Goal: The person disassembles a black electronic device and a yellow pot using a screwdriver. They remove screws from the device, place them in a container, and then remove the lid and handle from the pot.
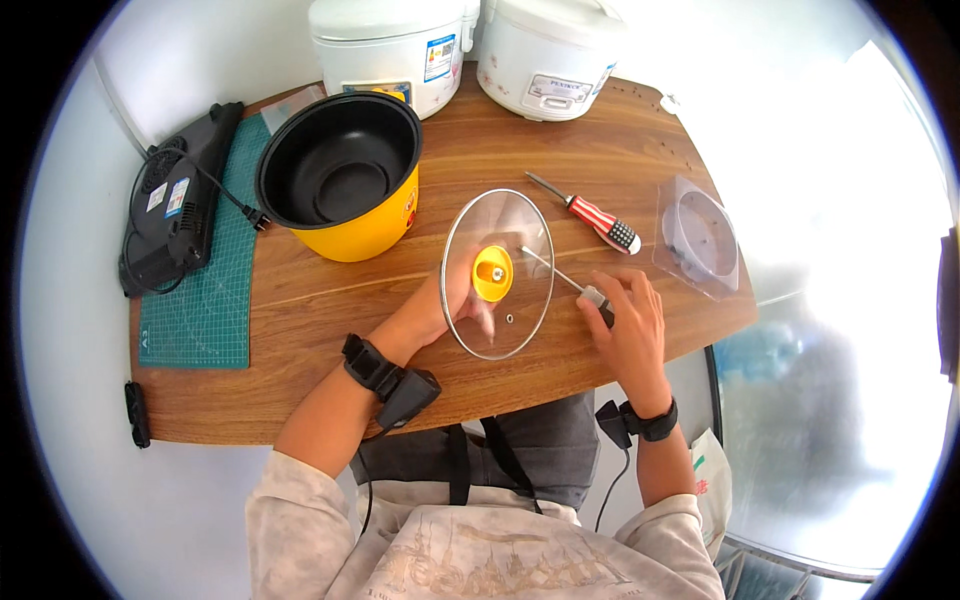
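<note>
My left hand [466, 290] grips a round glass lid [520, 215] with a metal rim, held tilted above the table. The fingers show through the glass, behind it. At the lid's middle is a yellow plastic knob part [493, 274] with a small metal screw at its centre. A small metal-rimmed vent hole sits lower on the glass. My right hand [632, 312] has its fingers closed on the dark handle of a thin-shafted screwdriver [562, 276]. Its shaft points left toward the lid. Another screwdriver [604, 224], with a red, white and black handle, lies beyond my right hand.
A yellow pot [350, 240] with a black inside stands at left. Behind it are two white rice cookers [395, 60]. A black appliance with a cord [185, 200] rests partly on a green cutting mat [215, 330]. A clear plastic tray [700, 240] lies near the right edge.
</note>
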`<state>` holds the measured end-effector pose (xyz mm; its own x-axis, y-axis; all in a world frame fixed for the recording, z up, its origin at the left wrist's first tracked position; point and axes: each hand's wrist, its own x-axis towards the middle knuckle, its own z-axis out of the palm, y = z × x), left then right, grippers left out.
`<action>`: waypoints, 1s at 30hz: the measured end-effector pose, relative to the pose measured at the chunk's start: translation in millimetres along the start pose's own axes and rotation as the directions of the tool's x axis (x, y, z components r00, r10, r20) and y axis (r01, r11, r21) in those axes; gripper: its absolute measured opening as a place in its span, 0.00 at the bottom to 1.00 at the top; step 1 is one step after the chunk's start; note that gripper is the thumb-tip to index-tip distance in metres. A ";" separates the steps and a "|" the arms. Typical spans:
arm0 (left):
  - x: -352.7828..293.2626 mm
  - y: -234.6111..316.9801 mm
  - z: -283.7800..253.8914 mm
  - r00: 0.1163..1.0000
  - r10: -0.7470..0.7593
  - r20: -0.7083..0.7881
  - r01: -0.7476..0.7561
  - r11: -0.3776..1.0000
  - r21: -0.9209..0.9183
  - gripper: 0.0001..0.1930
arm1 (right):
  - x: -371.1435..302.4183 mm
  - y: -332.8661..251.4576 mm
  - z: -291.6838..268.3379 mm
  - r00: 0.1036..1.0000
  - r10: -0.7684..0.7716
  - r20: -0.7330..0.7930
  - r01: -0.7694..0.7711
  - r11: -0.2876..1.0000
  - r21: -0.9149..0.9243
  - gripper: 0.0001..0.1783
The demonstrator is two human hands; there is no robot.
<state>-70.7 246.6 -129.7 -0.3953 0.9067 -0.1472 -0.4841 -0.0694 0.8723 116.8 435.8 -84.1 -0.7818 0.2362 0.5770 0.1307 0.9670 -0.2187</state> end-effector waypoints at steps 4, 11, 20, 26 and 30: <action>-5.2 7.1 17.1 0.992 0.024 -0.127 -0.008 0.992 0.126 0.17 | 21.6 -36.7 -4.6 0.976 0.056 0.212 -0.133 0.921 0.365 0.11; -4.5 9.0 16.4 0.995 0.079 -0.059 -0.058 0.952 0.302 0.21 | 43.5 -57.3 23.0 0.951 -0.087 0.298 -0.052 0.903 0.427 0.13; -0.1 4.5 11.3 0.998 0.059 0.020 -0.062 0.952 0.299 0.26 | 45.9 -57.7 22.1 0.940 -0.058 0.337 -0.165 0.787 0.595 0.07; -4.2 5.7 16.1 0.992 0.121 -0.048 -0.107 0.967 0.232 0.20 | 43.2 -58.7 17.1 0.932 0.019 0.363 -0.249 0.761 0.599 0.07; -8.3 10.0 21.0 0.995 0.067 -0.069 -0.060 0.993 0.102 0.20 | 35.9 -57.9 26.0 0.945 0.056 0.323 -0.244 0.778 0.579 0.07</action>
<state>-55.8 247.1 -109.9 -0.4795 0.8693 -0.1200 -0.3776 -0.0809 0.9224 65.3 385.8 -71.2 -0.9280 0.2466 0.2791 -0.0606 0.6394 -0.7665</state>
